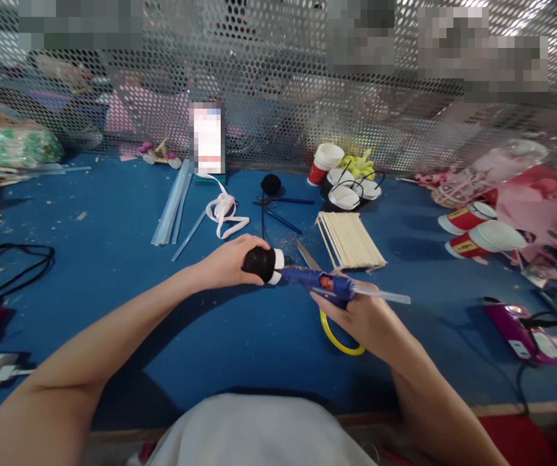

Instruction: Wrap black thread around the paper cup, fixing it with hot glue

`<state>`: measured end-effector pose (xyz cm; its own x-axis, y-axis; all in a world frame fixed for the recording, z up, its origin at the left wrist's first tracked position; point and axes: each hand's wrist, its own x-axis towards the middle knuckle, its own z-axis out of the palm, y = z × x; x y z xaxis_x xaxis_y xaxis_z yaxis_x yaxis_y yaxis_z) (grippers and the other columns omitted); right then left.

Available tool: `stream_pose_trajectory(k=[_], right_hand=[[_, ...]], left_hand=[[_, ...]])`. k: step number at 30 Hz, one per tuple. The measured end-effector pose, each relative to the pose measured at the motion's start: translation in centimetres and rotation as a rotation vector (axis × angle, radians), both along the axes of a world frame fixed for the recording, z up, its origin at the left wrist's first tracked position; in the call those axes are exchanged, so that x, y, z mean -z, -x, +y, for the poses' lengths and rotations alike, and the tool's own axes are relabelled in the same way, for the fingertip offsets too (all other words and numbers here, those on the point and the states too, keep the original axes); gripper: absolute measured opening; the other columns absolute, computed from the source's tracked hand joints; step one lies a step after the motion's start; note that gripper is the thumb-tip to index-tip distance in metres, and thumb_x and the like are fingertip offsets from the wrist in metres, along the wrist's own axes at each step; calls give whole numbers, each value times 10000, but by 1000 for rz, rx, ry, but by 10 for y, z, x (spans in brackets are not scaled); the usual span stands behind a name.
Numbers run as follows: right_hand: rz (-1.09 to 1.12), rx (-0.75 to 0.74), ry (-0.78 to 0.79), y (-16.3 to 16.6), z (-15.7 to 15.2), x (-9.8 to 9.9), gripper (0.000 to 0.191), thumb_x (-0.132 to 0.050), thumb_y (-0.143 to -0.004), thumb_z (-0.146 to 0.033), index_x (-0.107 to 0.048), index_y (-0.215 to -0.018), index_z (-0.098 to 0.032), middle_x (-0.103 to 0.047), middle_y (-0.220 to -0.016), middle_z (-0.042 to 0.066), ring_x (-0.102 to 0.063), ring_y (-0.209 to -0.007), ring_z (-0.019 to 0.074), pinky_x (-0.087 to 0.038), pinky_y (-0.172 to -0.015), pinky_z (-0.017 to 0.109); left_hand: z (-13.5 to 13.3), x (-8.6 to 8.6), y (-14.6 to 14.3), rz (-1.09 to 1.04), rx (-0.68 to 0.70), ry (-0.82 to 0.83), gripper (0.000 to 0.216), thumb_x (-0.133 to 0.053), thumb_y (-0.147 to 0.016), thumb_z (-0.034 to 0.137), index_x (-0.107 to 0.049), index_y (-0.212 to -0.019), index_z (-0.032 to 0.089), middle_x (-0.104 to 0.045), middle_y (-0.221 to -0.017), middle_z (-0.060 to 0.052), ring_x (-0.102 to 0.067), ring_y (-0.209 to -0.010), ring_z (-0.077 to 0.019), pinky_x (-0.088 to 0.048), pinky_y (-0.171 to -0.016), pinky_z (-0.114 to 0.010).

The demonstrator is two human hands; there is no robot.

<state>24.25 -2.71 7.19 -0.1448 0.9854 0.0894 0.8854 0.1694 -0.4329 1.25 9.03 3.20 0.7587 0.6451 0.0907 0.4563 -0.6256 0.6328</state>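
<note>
My left hand (239, 262) is closed around a small black cup (259, 264) lying on its side, its white rim (277, 266) turned to the right. In my right hand (356, 310) is a blue glue gun (320, 281) with a clear glue stick (383, 294) poking out of its back. The gun's nozzle points left and meets or nearly meets the white rim; I cannot tell if they touch. Beneath the gun and my right hand lie scissors with yellow handles (329, 333), partly hidden. Beyond my hands are pliers with blue handles (283, 220) and a black ball (271, 185).
Right of centre are a bundle of wooden sticks (353, 239), black-and-white cups (345, 196) and stacked paper cups (326, 162). White ribbon (223, 207) and clear glue sticks (171, 207) lie left. A phone (209, 142) leans on the perforated metal screen (269, 97). Power sockets (526, 333) sit right.
</note>
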Motion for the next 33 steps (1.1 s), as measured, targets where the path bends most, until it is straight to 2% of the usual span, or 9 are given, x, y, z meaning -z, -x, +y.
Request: stream_pose_trajectory(k=[4,9,13,18,22,27,33], right_hand=[[-24,20,17,1,-3,-2,173,-509,-779,-311,-635,-818,-199,-626,-599,48,-574,-493,171,-393,-444,263],[18,17,1,-4,-3,7,204,-508,-788,-358,-621,-830,-194,-631,-636,46,-582,-516,171,-403,-459,267],[12,29,-85,-8,1,13,267,-518,-774,-403,-620,-824,-161,-640,-702,81,-607,-601,206,-448,-536,299],[-9,23,-137,-10,7,19,270,-501,-786,-395,-626,-809,-157,-617,-645,63,-568,-542,175,-440,-519,285],[-60,-6,-208,-13,12,23,276,-503,-785,-374,-635,-833,-136,-625,-663,75,-572,-583,181,-454,-553,291],[-94,-86,-190,-13,20,22,267,-465,-806,-328,-662,-830,-149,-626,-642,85,-577,-577,189,-462,-562,313],[-38,55,-299,-11,23,30,199,-568,-744,-357,-624,-742,-166,-604,-607,63,-585,-609,205,-474,-574,318]], left_hand=[[0,-1,0,9,-15,9,545,-702,-646,385,-463,-1108,223,-535,-1109,-41,-526,-1013,-234,-430,-853,-350],[-1,-1,0,5,-14,5,543,-710,-648,367,-461,-1108,221,-536,-1111,-41,-525,-1016,-228,-428,-857,-350],[-2,1,0,-26,32,-11,559,-722,-645,347,-451,-1117,220,-530,-1110,-49,-523,-1020,-222,-432,-860,-346],[-3,2,1,-38,77,-35,542,-718,-662,308,-444,-1120,215,-521,-1117,-76,-518,-1025,-231,-435,-861,-364],[-4,2,1,-53,109,-60,560,-717,-669,300,-432,-1143,214,-507,-1139,-89,-498,-1054,-238,-425,-885,-377],[-5,2,1,-48,121,-78,550,-715,-674,287,-432,-1138,203,-504,-1133,-100,-496,-1052,-244,-424,-888,-382],[-5,1,1,-33,130,-97,554,-715,-673,288,-430,-1139,199,-502,-1122,-100,-501,-1030,-239,-429,-873,-368]])
